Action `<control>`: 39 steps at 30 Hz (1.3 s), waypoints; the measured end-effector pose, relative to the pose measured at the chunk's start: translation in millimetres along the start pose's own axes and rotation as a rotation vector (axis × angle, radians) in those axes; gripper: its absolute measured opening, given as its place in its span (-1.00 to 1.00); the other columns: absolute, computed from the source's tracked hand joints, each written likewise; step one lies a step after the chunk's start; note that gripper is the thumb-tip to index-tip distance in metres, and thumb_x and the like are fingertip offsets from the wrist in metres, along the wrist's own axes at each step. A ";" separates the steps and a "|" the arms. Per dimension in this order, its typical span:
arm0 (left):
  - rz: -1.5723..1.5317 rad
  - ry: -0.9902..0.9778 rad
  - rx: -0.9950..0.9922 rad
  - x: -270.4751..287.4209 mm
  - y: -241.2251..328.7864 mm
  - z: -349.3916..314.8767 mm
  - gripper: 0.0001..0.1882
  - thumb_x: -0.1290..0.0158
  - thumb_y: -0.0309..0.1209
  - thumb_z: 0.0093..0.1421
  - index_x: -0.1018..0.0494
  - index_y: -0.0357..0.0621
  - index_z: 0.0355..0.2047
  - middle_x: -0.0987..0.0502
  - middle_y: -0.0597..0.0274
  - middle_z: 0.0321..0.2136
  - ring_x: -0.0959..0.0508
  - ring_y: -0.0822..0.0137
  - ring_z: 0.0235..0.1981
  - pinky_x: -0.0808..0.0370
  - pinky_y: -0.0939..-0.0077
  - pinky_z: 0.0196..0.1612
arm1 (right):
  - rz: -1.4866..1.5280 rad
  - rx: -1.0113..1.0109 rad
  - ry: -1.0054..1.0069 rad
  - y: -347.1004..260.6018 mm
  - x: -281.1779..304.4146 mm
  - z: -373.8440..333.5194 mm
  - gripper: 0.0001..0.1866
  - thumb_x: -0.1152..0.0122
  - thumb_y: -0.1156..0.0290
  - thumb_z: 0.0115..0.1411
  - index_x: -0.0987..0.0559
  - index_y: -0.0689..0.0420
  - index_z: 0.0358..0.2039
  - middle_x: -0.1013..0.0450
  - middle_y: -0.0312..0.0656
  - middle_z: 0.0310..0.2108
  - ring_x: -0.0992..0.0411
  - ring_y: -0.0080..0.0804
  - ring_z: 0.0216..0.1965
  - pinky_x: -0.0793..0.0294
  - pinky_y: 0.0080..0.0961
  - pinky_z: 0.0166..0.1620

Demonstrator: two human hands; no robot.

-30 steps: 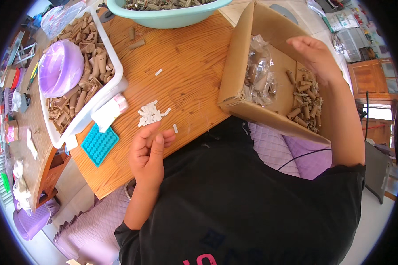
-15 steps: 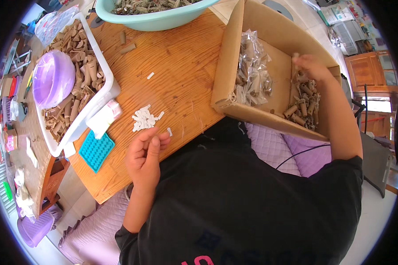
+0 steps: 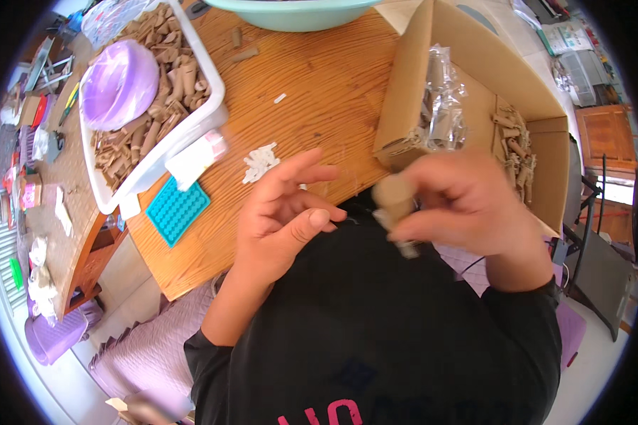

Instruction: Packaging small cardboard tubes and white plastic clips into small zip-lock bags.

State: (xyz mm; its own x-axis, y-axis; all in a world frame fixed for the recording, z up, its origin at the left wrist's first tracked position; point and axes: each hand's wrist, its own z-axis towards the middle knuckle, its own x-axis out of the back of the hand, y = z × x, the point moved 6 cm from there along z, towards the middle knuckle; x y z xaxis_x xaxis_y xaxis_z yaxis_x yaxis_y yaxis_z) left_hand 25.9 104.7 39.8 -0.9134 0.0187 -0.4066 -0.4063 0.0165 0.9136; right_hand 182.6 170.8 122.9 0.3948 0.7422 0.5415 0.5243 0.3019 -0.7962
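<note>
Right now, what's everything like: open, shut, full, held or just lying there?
Right hand: gripping a brown tube, blurred.
Left hand: fingers apart, holding nothing I can see.
Cardboard box: open, partly filled.
White bin: open, heaped with brown pieces.
Purple bowl: wrapped in clear plastic.
White strips: loosely piled.
Teal mat: lying flat.

Left hand [image 3: 276, 227] loosely curled

Sporting a loose, matte black cloth T-shirt [image 3: 404, 319], folks! Cut with a short, wide black left sleeve [image 3: 204, 365] and a matching black right sleeve [image 3: 524, 315], leaving the left hand [image 3: 280, 212] and right hand [image 3: 467, 202] bare! Flashing chunky bright-pink printed lettering [image 3: 310, 416] down low, and, just above, barely showing, a dark, diamond-shaped emblem [image 3: 354, 372]
</note>
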 end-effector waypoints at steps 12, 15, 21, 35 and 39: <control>-0.127 0.168 0.186 37.0 -24.2 -24.0 -0.76 -0.04 -0.55 0.09 -0.35 -0.32 -0.21 -0.46 0.17 -0.37 -0.50 0.44 -0.41 -0.50 0.62 -0.31 | 0.639 -0.020 -0.075 44.9 -98.4 62.4 -0.85 -0.18 0.41 0.05 -0.47 0.22 -0.44 -0.34 -0.39 -0.63 -0.24 -0.76 -0.58 -0.23 -0.73 -0.54; -0.141 0.307 0.202 51.4 -26.8 -26.8 -0.79 -0.05 -0.54 0.09 -0.33 -0.29 -0.26 -0.47 0.15 -0.38 -0.51 0.42 -0.42 -0.51 0.60 -0.32 | 0.392 -0.036 0.124 52.3 -82.0 60.4 -0.87 -0.15 0.45 0.07 -0.45 0.22 -0.40 -0.31 -0.39 -0.61 -0.22 -0.76 -0.58 -0.23 -0.75 -0.52; -0.111 0.385 0.122 59.8 -19.4 -29.3 -0.80 -0.05 -0.54 0.09 -0.32 -0.29 -0.27 -0.47 0.13 -0.39 -0.52 0.40 -0.42 -0.52 0.59 -0.32 | 0.184 0.069 0.179 52.6 -82.6 43.5 -0.86 -0.17 0.47 0.05 -0.46 0.22 -0.38 -0.30 -0.39 -0.62 -0.22 -0.72 -0.60 -0.24 -0.74 -0.52; -0.074 0.319 0.150 56.4 -34.5 -27.4 -0.72 -0.02 -0.59 0.09 -0.33 -0.28 -0.16 -0.47 0.11 -0.29 -0.50 0.40 -0.31 -0.50 0.56 -0.25 | 0.909 -0.086 -0.072 68.8 -105.6 45.0 -0.94 -0.11 0.53 0.09 -0.47 0.20 -0.39 -0.43 -0.29 -0.51 -0.34 -0.67 -0.59 -0.34 -0.78 -0.52; -0.179 0.215 0.079 45.0 -38.8 -28.3 -0.71 -0.01 -0.64 0.08 -0.32 -0.29 -0.15 -0.46 0.08 -0.24 -0.50 0.36 -0.24 -0.48 0.55 -0.21 | 0.983 -0.042 0.099 69.9 -107.2 47.8 -0.91 -0.13 0.53 0.08 -0.45 0.22 -0.38 -0.42 -0.30 -0.52 -0.33 -0.69 -0.59 -0.34 -0.78 -0.53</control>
State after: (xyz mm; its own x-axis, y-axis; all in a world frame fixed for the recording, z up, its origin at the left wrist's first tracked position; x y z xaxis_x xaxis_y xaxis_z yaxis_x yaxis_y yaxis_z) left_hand -0.1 76.6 -13.7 -0.8147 -0.2038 -0.5430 -0.5664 0.0784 0.8204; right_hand 140.9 140.9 -3.7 0.7291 0.5973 -0.3341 -0.0456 -0.4448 -0.8945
